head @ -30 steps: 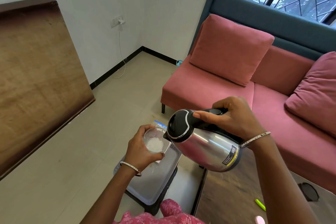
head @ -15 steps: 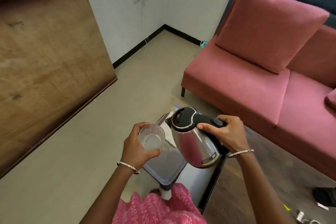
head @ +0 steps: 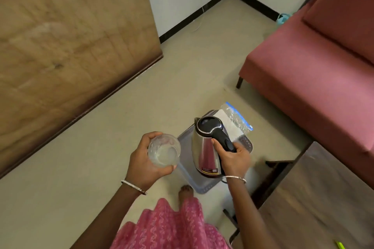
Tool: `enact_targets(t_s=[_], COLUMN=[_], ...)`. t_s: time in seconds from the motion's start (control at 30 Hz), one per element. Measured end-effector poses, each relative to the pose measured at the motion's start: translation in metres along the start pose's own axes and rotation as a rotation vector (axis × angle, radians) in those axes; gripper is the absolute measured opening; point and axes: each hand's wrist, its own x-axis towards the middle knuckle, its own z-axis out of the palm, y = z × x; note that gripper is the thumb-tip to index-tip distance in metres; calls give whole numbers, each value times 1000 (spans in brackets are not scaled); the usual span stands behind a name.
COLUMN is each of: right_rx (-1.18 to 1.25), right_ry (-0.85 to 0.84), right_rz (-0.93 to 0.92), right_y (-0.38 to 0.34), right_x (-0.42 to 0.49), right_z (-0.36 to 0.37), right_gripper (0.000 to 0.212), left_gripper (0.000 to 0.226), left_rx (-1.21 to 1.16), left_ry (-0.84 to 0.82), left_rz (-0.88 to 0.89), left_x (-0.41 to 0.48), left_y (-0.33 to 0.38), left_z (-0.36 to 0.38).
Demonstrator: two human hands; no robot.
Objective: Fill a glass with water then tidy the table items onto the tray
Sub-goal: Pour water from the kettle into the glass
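Filling looks done: my left hand [head: 146,162] has its fingers [head: 148,138] curled round the glass [head: 164,150], left of centre. My right hand [head: 235,157] grips the kettle [head: 203,147] handle, upright at the tray [head: 246,145], lower centre. Next, I judge: set both down steadily.

One camera, worn on the head, is looking steeply down and forward over the person's arms. The left hand [head: 144,164] with the glass [head: 164,150] and the right hand [head: 235,158] with the kettle [head: 203,153] are sitting nearest, low in the middle; the tray [head: 246,144] is lying beyond them, the sofa [head: 303,79] filling the right edge.
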Motion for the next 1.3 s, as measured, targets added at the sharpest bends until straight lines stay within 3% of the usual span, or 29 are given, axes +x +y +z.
enact_targets(t_s=[0.27,0.6,1.0,1.1,1.2,1.3], right_rx=[-5,82,480,583,755,751], right_ry=[-10,76,81,76,102,65], right_rz=[44,130,852,948,1020,1095], right_y=[20,42,-3,-17,-29,-33], right_x=[-4,-36,-78,-74,-69,-71], right_z=[50,66,117,128,136,142], right_gripper=[30,21,22,21,35,27], left_gripper=[87,88,87,87,87,86], left_rx=[24,12,-23,-25,-24,-21], left_ry=[18,35,64,85,100,111], left_rz=[-39,-67,-53,-53,-53,-50], left_x=[13,7,-7,-11,-15,-20], left_y=[-18,-21,-16,-19,-23,-27], left_z=[-5,-6,-14,-17,-21,-23])
